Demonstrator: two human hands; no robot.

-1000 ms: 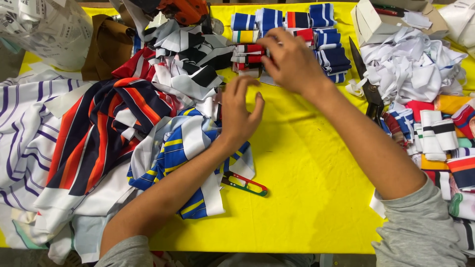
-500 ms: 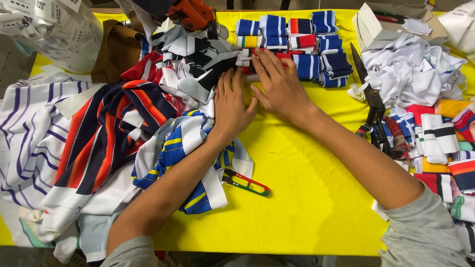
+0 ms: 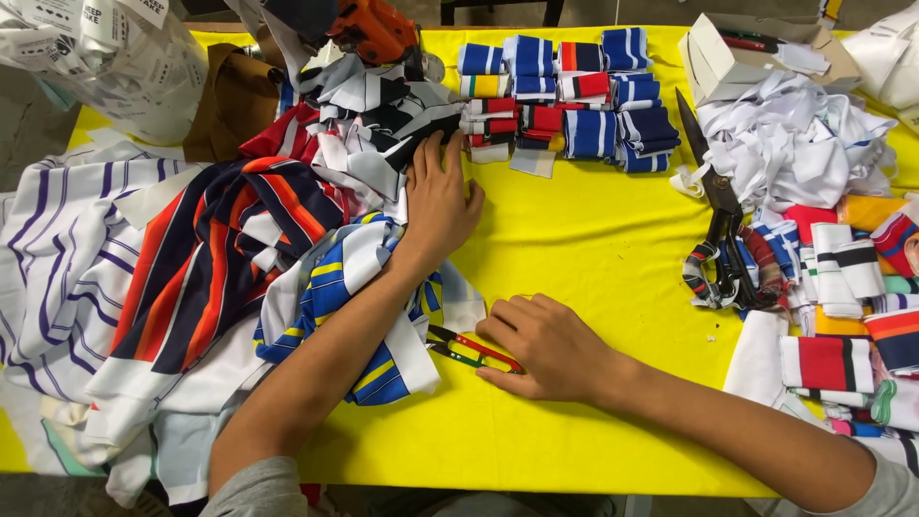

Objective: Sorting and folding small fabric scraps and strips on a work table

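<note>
small red-handled thread snips point(image 3: 474, 350), right hand point(image 3: 550, 347) touching

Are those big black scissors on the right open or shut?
Shut: the big scissors lie flat on the yellow table, blades together in one point.

Work surface: a counter point(image 3: 593, 278) covered edge to edge in bright yellow material, flat and evenly lit, with only soft shadows. Beyond its far edge, a strip of grey floor point(image 3: 479, 11) is visible, with the dark legs of a piece of furniture point(image 3: 498, 10) standing on it; its type cannot be determined. Grey floor also shows at the left side point(image 3: 29, 144). No walls or windows in view.
</note>
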